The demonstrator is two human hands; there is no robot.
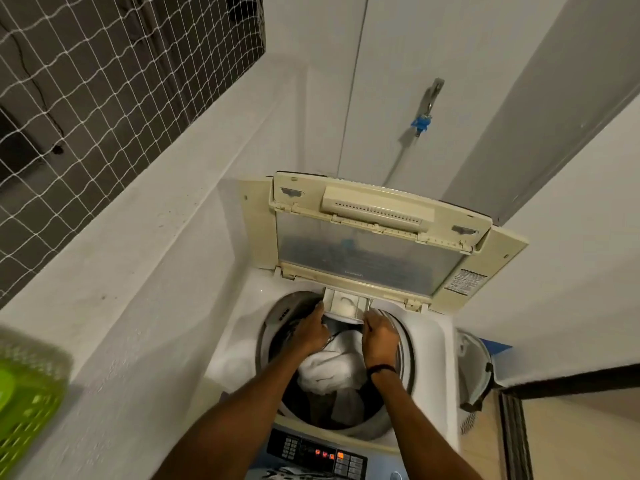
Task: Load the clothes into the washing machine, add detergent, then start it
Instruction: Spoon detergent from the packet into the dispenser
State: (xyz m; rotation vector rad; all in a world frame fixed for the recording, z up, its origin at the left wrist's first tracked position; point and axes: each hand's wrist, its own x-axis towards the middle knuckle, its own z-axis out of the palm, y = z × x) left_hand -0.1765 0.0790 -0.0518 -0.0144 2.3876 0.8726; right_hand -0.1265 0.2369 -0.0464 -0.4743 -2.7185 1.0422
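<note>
Left hand [313, 329] and right hand [379, 332], arms outstretched, each grip a corner of the detergent drawer [346, 306].

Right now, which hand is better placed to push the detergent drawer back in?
Probably the right hand: its fingers curl over the front edge of the drawer, while the left hand grips its side corner.

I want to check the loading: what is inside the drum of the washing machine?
A white cloth lies on top, dark clothes under it. The left hand and right hand hide part of the drum; the bottom is covered.
</note>
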